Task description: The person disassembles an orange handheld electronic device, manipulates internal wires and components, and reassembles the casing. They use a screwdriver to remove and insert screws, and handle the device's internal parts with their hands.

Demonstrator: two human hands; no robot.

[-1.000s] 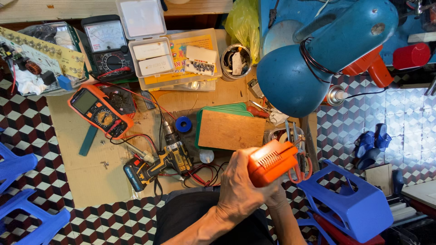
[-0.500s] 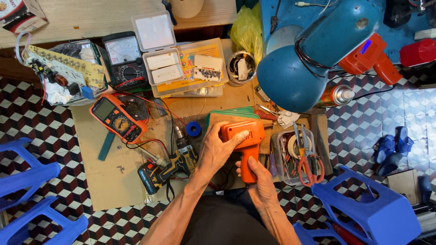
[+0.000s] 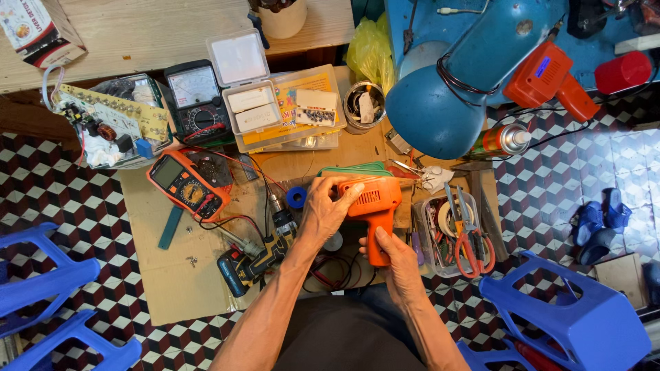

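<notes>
An orange pistol-shaped power tool (image 3: 375,209) is held over the cardboard work mat (image 3: 172,275) in the middle of the head view. My left hand (image 3: 328,206) wraps over the tool's body from the left. My right hand (image 3: 395,260) grips its handle from below. Under the tool lie a green cutting mat (image 3: 354,169) and a wooden block, mostly hidden. A cordless drill (image 3: 258,257) lies just left of my left forearm.
An orange multimeter (image 3: 187,185), a black analogue meter (image 3: 196,99), a circuit board (image 3: 110,124) and a clear parts box (image 3: 275,103) sit at the back. A tray of scissors and pliers (image 3: 460,233) is at right. A blue lamp (image 3: 474,75) overhangs. Blue plastic stools (image 3: 570,316) flank me.
The orange tool came from the right to the middle of the mat. My left hand took hold of its body, and my right hand shifted down onto the handle.
</notes>
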